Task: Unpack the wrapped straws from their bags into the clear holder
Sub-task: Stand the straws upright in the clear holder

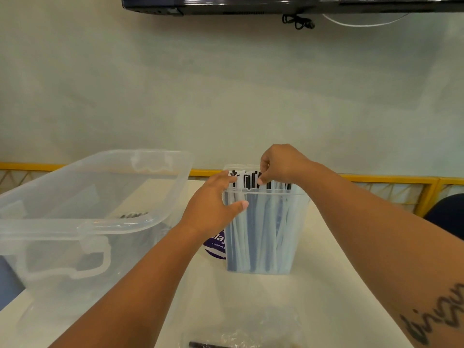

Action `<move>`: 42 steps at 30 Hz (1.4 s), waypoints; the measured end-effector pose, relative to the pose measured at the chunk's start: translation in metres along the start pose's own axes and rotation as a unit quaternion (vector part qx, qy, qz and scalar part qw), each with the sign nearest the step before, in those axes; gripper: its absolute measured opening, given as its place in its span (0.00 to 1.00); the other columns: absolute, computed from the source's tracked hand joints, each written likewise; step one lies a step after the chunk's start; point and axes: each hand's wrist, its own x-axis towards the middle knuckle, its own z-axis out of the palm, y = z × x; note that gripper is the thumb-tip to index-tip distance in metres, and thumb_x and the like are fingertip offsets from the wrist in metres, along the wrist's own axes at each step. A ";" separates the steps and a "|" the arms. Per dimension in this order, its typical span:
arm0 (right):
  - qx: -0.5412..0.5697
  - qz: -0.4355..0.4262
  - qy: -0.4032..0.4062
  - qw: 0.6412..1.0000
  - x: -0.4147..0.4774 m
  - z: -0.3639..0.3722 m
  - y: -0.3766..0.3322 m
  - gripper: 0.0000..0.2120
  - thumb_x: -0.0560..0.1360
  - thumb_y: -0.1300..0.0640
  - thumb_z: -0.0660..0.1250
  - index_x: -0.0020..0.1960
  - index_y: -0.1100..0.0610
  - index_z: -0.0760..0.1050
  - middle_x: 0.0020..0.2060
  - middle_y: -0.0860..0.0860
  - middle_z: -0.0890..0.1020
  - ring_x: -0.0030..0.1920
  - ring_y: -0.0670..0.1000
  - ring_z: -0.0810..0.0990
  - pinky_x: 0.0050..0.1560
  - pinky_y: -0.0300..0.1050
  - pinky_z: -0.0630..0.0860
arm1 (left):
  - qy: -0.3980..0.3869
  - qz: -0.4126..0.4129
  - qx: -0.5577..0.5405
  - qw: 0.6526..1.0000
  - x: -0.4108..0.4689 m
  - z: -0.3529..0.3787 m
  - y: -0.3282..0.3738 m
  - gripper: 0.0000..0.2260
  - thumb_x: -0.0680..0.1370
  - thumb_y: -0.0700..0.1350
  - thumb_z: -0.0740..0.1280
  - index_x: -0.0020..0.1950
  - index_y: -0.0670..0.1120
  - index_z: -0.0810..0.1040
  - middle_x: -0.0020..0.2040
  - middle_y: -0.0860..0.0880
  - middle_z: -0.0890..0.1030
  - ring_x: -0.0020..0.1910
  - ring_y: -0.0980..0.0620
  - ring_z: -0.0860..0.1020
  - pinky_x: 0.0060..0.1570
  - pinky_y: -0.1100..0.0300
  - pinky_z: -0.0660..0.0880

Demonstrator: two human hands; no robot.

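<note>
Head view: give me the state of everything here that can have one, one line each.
Clear holder: upright, open at the top, packed with straws.
Wrapped straws: standing on end inside the holder.
Left-hand grip: holds the holder near its rim.
Right-hand grip: pinches straw tops.
Storage bin: lidless, upright, left of the holder.
Plastic bag: lying crumpled at the near edge.

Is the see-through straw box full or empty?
Pretty full. Wrapped straws stand packed across the clear holder, tops poking above its rim.
</note>
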 end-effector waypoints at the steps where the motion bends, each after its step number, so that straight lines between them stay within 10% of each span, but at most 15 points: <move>1: -0.020 -0.005 0.029 0.999 0.000 0.000 0.000 0.10 0.69 0.55 0.74 0.47 0.58 0.79 0.43 0.52 0.81 0.41 0.50 0.77 0.36 0.39 0.71 | -0.003 0.000 0.009 1.000 0.001 -0.001 0.001 0.28 0.74 0.55 0.68 0.73 0.54 0.64 0.76 0.56 0.59 0.73 0.56 0.59 0.68 0.61 0.58; 6: -0.073 -0.064 -0.065 0.993 -0.005 -0.002 -0.001 0.25 0.77 0.50 0.63 0.72 0.51 0.64 0.71 0.51 0.68 0.70 0.53 0.66 0.66 0.47 0.63 | -0.030 0.039 0.114 0.992 0.009 -0.007 0.006 0.34 0.73 0.63 0.65 0.75 0.54 0.60 0.75 0.53 0.62 0.74 0.51 0.58 0.71 0.45 0.59; 13: -0.167 -0.017 -0.252 0.953 0.000 -0.004 0.008 0.29 0.81 0.53 0.54 0.76 0.45 0.42 0.76 0.51 0.57 0.74 0.55 0.57 0.73 0.51 0.57 | -0.144 0.008 0.266 0.953 0.029 -0.017 0.025 0.34 0.72 0.70 0.56 0.74 0.55 0.61 0.73 0.57 0.66 0.75 0.52 0.57 0.70 0.38 0.44; 20: -0.079 -0.040 -0.095 0.992 -0.003 0.005 0.013 0.26 0.77 0.63 0.60 0.73 0.50 0.62 0.71 0.51 0.67 0.69 0.53 0.67 0.64 0.42 0.64 | -0.202 -0.032 0.293 0.934 0.036 -0.018 0.037 0.39 0.71 0.71 0.58 0.76 0.56 0.52 0.75 0.55 0.60 0.76 0.48 0.55 0.71 0.37 0.43; 31: 0.206 -0.048 0.163 0.964 -0.084 -0.009 0.007 0.18 0.77 0.58 0.62 0.66 0.51 0.72 0.66 0.46 0.74 0.66 0.45 0.70 0.53 0.26 0.60 | -0.031 0.033 0.109 0.993 -0.049 -0.012 0.052 0.38 0.75 0.60 0.63 0.77 0.56 0.44 0.77 0.57 0.43 0.76 0.52 0.40 0.74 0.46 0.45; 37: 0.252 0.002 0.150 0.956 -0.165 0.029 0.018 0.15 0.76 0.58 0.65 0.62 0.52 0.77 0.62 0.47 0.78 0.65 0.45 0.73 0.66 0.34 0.60 | -0.158 -0.062 -0.001 0.985 -0.150 0.011 0.060 0.35 0.75 0.62 0.60 0.76 0.58 0.44 0.77 0.60 0.44 0.75 0.58 0.39 0.75 0.53 0.45; 42: 0.139 -0.001 0.046 0.989 -0.217 0.077 0.036 0.18 0.77 0.51 0.62 0.66 0.49 0.71 0.67 0.45 0.73 0.71 0.43 0.64 0.72 0.41 0.40 | -0.250 -0.162 0.041 0.954 -0.199 0.042 0.049 0.32 0.76 0.66 0.53 0.76 0.60 0.44 0.77 0.59 0.41 0.76 0.53 0.38 0.74 0.46 0.42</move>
